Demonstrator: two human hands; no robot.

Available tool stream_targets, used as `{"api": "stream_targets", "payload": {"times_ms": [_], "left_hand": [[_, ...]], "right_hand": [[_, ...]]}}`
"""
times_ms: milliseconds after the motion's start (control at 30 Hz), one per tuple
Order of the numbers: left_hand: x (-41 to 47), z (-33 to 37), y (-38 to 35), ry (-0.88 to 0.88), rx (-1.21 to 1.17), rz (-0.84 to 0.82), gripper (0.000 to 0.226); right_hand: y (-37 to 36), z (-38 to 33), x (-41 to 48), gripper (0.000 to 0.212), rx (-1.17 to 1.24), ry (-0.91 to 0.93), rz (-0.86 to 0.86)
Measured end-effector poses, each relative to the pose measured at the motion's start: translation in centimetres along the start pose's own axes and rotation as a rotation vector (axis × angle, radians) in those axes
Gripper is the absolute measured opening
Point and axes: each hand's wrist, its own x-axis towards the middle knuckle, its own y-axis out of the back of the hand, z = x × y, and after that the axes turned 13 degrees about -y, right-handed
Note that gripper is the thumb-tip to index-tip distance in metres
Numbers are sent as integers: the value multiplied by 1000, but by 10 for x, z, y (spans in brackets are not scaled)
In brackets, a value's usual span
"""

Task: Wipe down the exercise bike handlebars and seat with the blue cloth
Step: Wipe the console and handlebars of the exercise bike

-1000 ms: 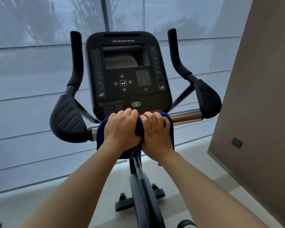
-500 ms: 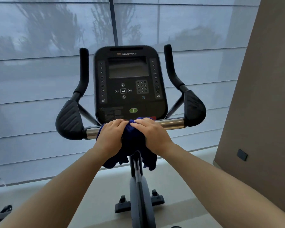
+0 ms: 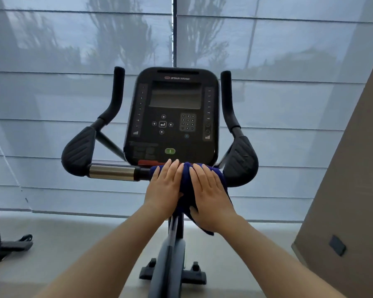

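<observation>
Head view: pressing the blue cloth onto the crossbar of the handlebars, just right of its middle and directly below the console. Laying the left hand flat on the cloth's left part, fingers straight and together, curling round nothing. Laying the right hand flat likewise on the right part, with a loose end of cloth hanging below the bar.

Judging the task as being early: covering only the middle of the bar, with the bar's left stretch, the left pad, the right pad, the left upright grip and the right upright grip lying apart from the cloth. Not seeing the seat anywhere, so counting it as left to do.

Crowding the hands: the console just beyond the fingertips, the bike's post underneath. Standing well apart: a brown wall at right, window blinds far behind, part of another machine low at left.
</observation>
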Motion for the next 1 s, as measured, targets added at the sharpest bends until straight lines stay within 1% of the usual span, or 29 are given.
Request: {"api": "stream_targets", "payload": {"times_ms": [67, 100, 167, 233, 267, 300, 400, 500, 567, 667, 733, 800, 867, 933, 1000], "left_hand": [[7, -6, 2, -31, -14, 35, 62], [11, -9, 4, -49, -34, 51, 56], [17, -13, 7, -76, -98, 80, 43], [23, -17, 9, -80, -111, 68, 31], [27, -19, 9, -79, -90, 53, 28], [31, -20, 9, -71, -66, 45, 27], [38, -25, 5, -55, -21, 69, 28], [40, -34, -3, -92, -9, 76, 23], [44, -42, -2, -142, -24, 7, 22], [52, -50, 6, -217, -111, -138, 28], [55, -54, 8, -243, -153, -168, 30], [53, -53, 4, -254, -112, -107, 29], [48, -51, -2, -268, -58, 12, 27], [42, -48, -5, -264, -53, 100, 24], [39, -44, -5, -237, -65, 136, 22]], "right_hand": [[-3, -5, 7, 86, -71, -27, 61], [-5, -8, 11, 82, -94, -57, 107], [-7, -15, 21, 63, -125, -129, 220], [-7, -19, 32, 39, -170, -165, 307], [-5, -19, 38, 31, -194, -169, 333], [-2, -18, 43, 27, -196, -171, 346], [-1, -10, 53, 33, -87, -96, 299], [-3, -4, 56, 33, -4, -27, 320], [-2, -1, 58, 35, 37, -11, 289], [1, 1, 62, 41, 19, -16, 211], [-1, -1, 60, 36, 28, -40, 242], [-8, -6, 54, 24, 41, -83, 378], [-19, -11, 49, 18, 19, -127, 523], [-27, -16, 45, 24, -11, -160, 582], [-29, -19, 44, 32, -36, -180, 571]]}}
